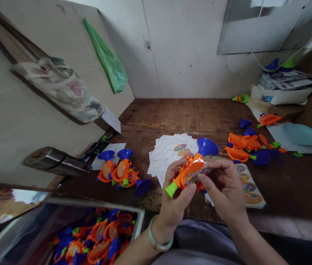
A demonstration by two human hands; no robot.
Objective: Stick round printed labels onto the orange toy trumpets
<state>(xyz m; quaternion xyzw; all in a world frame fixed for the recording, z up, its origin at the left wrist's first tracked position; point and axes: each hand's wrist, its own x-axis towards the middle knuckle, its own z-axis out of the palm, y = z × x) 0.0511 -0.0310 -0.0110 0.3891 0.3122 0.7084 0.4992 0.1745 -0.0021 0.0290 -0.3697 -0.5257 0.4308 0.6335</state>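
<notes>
An orange toy trumpet (196,166) with a blue bell and a green mouthpiece is held over the table's front edge. My left hand (176,195), a pale bangle at its wrist, is closed round the toy's lower left side. At the toy's right side, the thumb and fingers of my right hand (223,187) pinch a colourful sticker against its face. Behind the toy lies a fanned pile of white sheets (165,152) with oval outlines. A stack of sticker sheets (252,184) with printed ovals is right of my right hand.
Assembled toys (122,171) stand at the left, near a steel flask (56,162). Below them is a bin (140,221) full of toys. Orange and blue parts (244,143) lie at the right, by a light-blue tray (303,134) and a box of papers (283,94).
</notes>
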